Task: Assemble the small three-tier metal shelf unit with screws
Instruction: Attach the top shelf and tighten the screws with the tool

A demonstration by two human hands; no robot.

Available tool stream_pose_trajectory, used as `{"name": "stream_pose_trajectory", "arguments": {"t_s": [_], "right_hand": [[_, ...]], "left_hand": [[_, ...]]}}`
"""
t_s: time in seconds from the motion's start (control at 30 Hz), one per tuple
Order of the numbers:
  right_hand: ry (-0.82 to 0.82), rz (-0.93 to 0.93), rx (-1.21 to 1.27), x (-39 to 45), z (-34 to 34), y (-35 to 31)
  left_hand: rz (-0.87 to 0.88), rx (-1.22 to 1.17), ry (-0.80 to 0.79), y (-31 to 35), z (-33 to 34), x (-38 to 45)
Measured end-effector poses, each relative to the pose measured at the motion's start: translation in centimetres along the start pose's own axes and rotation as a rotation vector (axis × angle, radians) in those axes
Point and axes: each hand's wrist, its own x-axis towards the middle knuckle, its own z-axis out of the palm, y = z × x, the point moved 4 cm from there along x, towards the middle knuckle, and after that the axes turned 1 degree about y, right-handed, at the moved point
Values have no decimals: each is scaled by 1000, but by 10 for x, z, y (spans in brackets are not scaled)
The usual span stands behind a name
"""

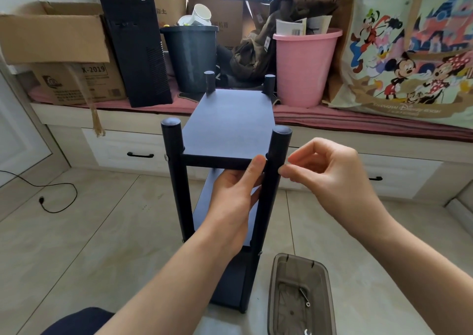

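Two hands (238, 196), four posts (176, 171), two bins (304, 68), one tray (299, 296).

Black shelf unit (227, 119), pink bin (304, 66), smoky-brown tray (273, 296).

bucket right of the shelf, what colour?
Pink bucket, plain, seen in the head view.

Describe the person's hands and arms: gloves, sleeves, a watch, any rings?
Both are bare. The left hand and right hand wear no gloves, and no ring shows. Both forearms are uncovered as far as the picture reaches, with no sleeve, watch or bracelet in view.
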Motion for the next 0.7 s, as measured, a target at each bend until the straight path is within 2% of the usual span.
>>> {"name": "stream_pose_trajectory", "arguments": {"t_s": [0.07, 0.17, 0.27, 0.33, 0.4, 0.43, 0.5, 0.57, 0.6, 0.63, 0.7], "right_hand": [[-72, 1, -14, 5, -1, 2], [-320, 153, 240, 10, 5, 12], [-469, 207, 369, 12, 11, 19], [-504, 198, 401, 14, 12, 20], [-489, 221, 444, 17, 10, 22], [-476, 236, 464, 19, 9, 24], [-448, 268, 482, 23, 9, 28], [-435, 304, 495, 26, 9, 32], [-440, 320, 506, 27, 9, 33], [-449, 331, 518, 28, 9, 33], [-472, 335, 528, 28, 10, 32]], "left_hand": [[-4, 12, -2, 1, 0, -1], [-8, 38, 3, 3, -2, -1], [-11, 82, -32, 9, -3, -3], [-42, 189, -39, 16, -4, -6], [-46, 451, 8, 24, -8, -10], [44, 651, 58, 30, -12, -12], [458, 1032, 200, 48, -14, -19], [925, 1170, 260, 65, -6, -32], [1059, 1189, 236, 66, -2, -34], [1112, 1206, 198, 65, 1, -32], [1053, 1277, 166, 58, 5, -24]]}}
